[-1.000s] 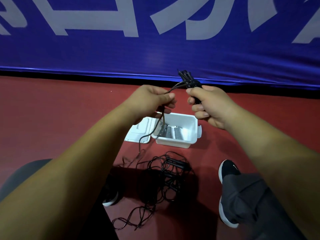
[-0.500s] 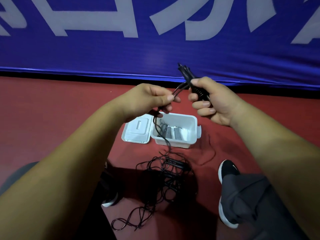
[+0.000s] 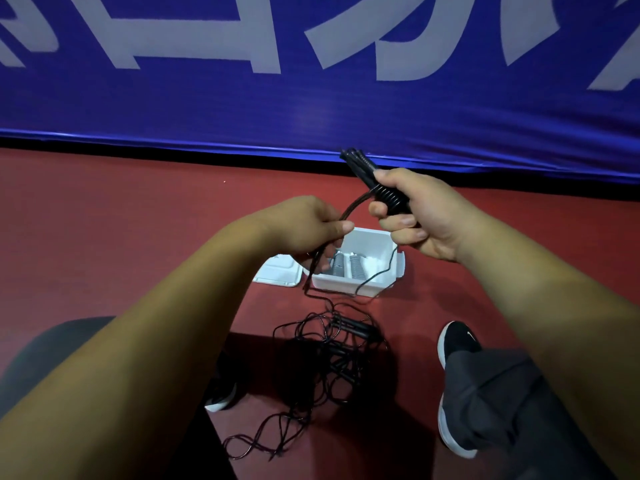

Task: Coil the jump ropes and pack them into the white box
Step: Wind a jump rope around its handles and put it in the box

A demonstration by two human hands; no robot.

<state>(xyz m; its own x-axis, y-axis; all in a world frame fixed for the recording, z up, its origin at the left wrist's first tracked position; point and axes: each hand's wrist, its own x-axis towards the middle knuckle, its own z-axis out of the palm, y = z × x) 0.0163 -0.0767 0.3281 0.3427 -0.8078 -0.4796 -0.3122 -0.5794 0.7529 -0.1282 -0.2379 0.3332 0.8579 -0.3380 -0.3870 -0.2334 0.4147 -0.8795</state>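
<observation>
Above the open white plastic box (image 3: 332, 285), the right hand (image 3: 429, 216) grips ribbed black jump-rope handles (image 3: 363, 174). The left hand (image 3: 304, 226) pinches their thin black cords (image 3: 353, 211), which hang down to a tangled rope pile (image 3: 332, 358) on the floor before the box.

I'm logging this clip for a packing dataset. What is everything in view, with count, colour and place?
banner: one, blue with white lettering, across the top
floor: one, red
white box: one, open, on the floor below the hands
lid: one, white, on the floor left of the box
ribbed handles: two, grey, inside the box
black handles: one bundle, held above the box
cord: black strands, from the handles down to the tangle
rope tangle: one, black, on the floor nearer than the box
shoes: two, black with white soles, either side of the tangle
trouser legs: two, grey, lower corners
left hand: one, pinches the cord
right hand: one, grips the black handles
</observation>
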